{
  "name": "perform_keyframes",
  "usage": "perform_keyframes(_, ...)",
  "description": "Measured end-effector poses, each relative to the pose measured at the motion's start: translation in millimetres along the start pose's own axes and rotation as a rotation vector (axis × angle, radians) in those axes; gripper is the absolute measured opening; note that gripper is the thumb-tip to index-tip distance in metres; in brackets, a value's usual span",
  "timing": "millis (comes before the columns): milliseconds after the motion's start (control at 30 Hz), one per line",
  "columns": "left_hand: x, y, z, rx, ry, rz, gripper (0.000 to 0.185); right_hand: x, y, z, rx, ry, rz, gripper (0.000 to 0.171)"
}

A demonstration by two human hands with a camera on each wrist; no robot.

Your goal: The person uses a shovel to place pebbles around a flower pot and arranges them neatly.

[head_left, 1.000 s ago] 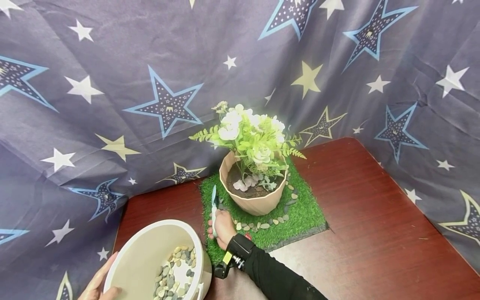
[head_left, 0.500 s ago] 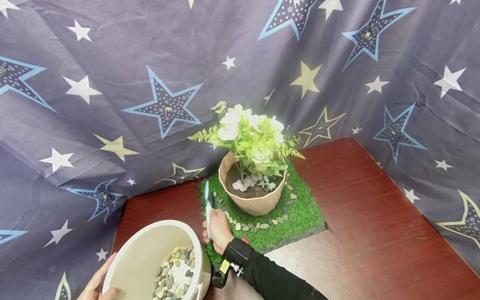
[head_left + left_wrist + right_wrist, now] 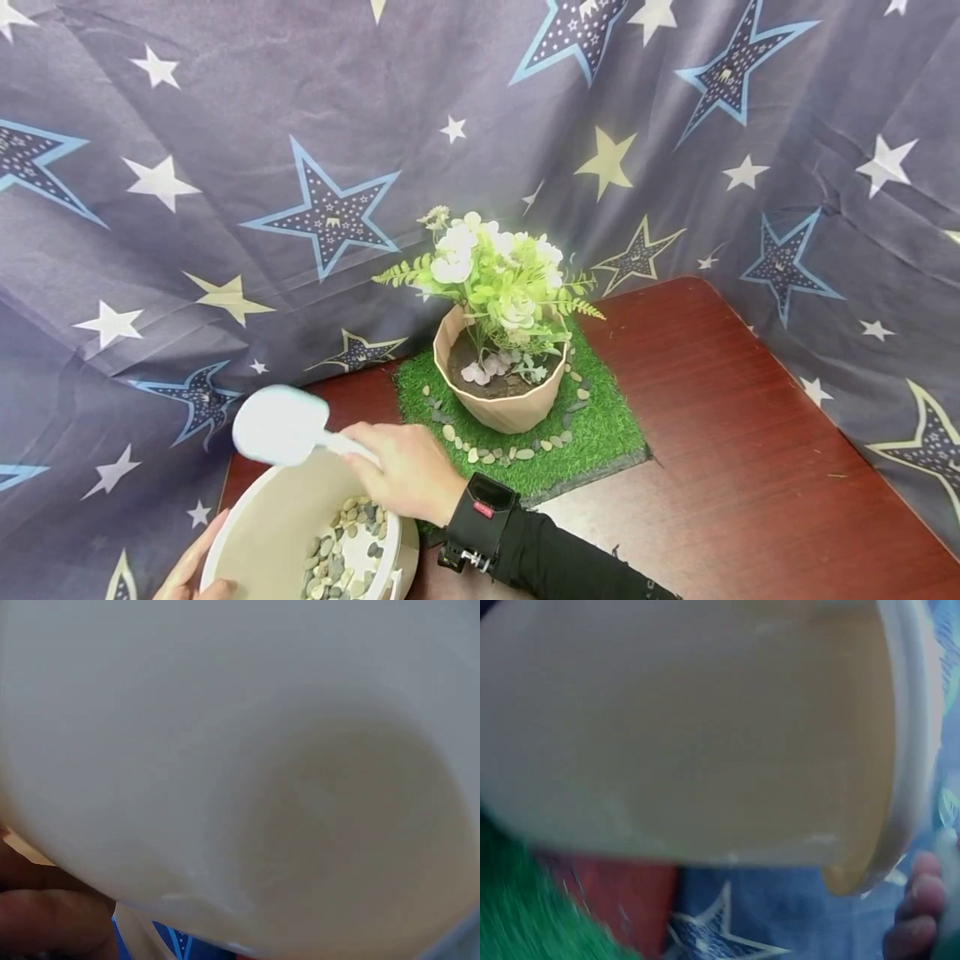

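Observation:
My left hand grips the rim of a cream bucket, which is tipped toward me with grey and tan pebbles inside. Over the bucket's far rim, my right hand holds a small pale blue and white trowel by its handle, its blade pointing left. In the left wrist view the bucket's pale wall fills most of the frame, with left-hand fingers at its edge. The right wrist view has the bucket's side close up and right-hand fingertips near its rim.
A peach flowerpot with soil and white flowers stands on green artificial turf. Pebbles form a curved line around its base. Beneath is a reddish-brown table; a star-patterned cloth hangs behind.
My right hand has moved left from the turf to above the bucket, turning the trowel from pointing away to pointing left. My left hand stays on the rim.

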State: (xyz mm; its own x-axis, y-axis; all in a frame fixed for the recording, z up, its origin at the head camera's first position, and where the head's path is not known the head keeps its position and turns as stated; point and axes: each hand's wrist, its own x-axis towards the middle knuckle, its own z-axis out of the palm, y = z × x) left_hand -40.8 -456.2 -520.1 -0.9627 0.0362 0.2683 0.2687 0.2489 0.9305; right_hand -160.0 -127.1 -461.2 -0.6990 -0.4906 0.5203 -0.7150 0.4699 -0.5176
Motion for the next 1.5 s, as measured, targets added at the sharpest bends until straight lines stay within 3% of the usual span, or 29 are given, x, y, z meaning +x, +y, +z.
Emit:
perform_keyframes(167, 0.5, -8.1, -6.2, -0.051, -0.086, 0.084, 0.099, 2.1, -13.7, 2.9, -0.374, -0.104, -0.282, 0.019)
perform_keyframes(267, 1.9, -17.0, -12.2, -0.116, -0.131, 0.162, 0.106, 7.7, -23.1, 4.1, -0.483, -0.188, -0.373, 0.016)
perform_keyframes(333, 1.4, -20.8, -16.1, -0.164, -0.143, 0.172, 0.112, 12.8, -28.2, 4.2, -0.507, -0.231, -0.405, 0.017)
perform_keyframes(433, -0.6, -21.4, -19.0, -0.191, -0.148, 0.141, 0.115, 18.9, -33.0, 3.0, -0.522, -0.263, -0.422, 0.017)
perform_keyframes(533, -2.0, -16.0, -15.1, -0.141, -0.12, 0.102, 0.11, 21.3, -35.0, 1.7, -0.54, -0.293, -0.418, 0.013)
perform_keyframes(667, -1.0, -8.1, -7.9, -0.092, -0.086, 0.089, 0.103, 18.9, -38.4, 6.0, -0.654, -0.354, -0.449, 0.013)
perform_keyframes(833, 0.7, -3.6, -7.2, -0.09, -0.093, 0.059, 0.105, 20.0, -43.8, 28.3, -0.803, -0.327, -0.5, 0.024)
perform_keyframes(1033, 0.9, -4.1, -8.5, -0.122, -0.11, 0.027, 0.105, 23.2, -42.3, 52.1, -0.899, -0.368, -0.476, 0.029)
perform_keyframes(1333, 0.8, -3.8, -3.9, -0.179, -0.107, 0.061, 0.102, 21.7, -40.8, 54.6, -0.852, -0.419, -0.53, 0.028)
perform_keyframes(1500, -1.3, 0.1, -1.0, -0.139, -0.063, 0.016, 0.101, 22.2, -42.3, 53.9, -0.794, -0.55, -0.443, 0.02)
